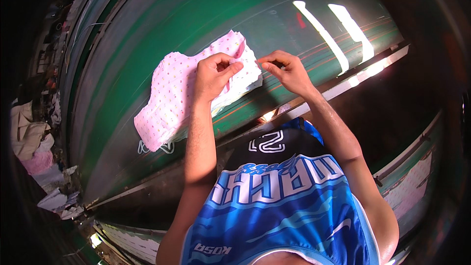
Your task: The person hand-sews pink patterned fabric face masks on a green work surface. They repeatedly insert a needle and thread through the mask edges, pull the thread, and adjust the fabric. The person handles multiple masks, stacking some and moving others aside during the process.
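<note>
Pale pink cloth pieces (pixel 171 81) with small dots lie in an uneven stack on the green tabletop. My left hand (pixel 213 74) is closed at the stack's right part, pinching a folded-up edge of the pink cloth between thumb and fingers. Paler, whitish cloth (pixel 249 74) with the same kind of small print shows under that edge. Just right of the stack, my right hand (pixel 289 72) hovers with thumb and forefinger drawn together. Whatever may be between those fingertips is too small to make out.
The green table (pixel 216 10) runs away to the upper right, its near edge a pale rail (pixel 382 66). Bright strips of sunlight cross its right end. A heap of beige, pink and white cloth scraps (pixel 37 152) lies off to the left. More patterned cloth (pixel 407 194) shows at lower right.
</note>
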`<state>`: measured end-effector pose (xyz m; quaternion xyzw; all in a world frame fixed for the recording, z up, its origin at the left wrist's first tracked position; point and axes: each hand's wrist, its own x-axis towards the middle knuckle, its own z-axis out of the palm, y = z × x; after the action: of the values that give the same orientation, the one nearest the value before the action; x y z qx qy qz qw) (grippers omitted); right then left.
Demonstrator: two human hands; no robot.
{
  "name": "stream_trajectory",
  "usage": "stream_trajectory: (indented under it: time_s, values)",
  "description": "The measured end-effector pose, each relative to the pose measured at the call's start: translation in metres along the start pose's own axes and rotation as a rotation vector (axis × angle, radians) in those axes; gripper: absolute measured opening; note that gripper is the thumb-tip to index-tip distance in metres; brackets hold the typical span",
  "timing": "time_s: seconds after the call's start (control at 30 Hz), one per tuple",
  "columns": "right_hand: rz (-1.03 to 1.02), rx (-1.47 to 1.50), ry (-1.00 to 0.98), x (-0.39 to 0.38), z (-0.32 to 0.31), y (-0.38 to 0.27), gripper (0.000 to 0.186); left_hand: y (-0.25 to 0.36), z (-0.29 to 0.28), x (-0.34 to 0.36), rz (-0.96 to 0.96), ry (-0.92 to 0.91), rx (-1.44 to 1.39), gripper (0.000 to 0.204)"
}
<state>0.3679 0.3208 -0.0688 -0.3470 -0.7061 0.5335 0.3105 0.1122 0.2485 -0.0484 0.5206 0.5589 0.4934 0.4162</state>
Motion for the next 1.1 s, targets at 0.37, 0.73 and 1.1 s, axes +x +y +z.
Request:
stream_trajectory:
  time_s: [0.37,0.73,1.1]
  values:
    - [-0.344,-0.204,-0.058,0.014,0.025,-0.042,0.025,-0.002,-0.024,-0.015,-0.108,-0.032,-0.48,0.021]
    - [-0.408,-0.34,-0.059,0.016,0.037,-0.029,0.033,0.064,-0.079,0.005,-0.041,0.13,-0.199,0.012]
    - [-0.293,-0.242,-0.079,0.013,0.031,-0.024,0.032,0.043,-0.024,-0.017,-0.059,0.101,0.247,0.014]
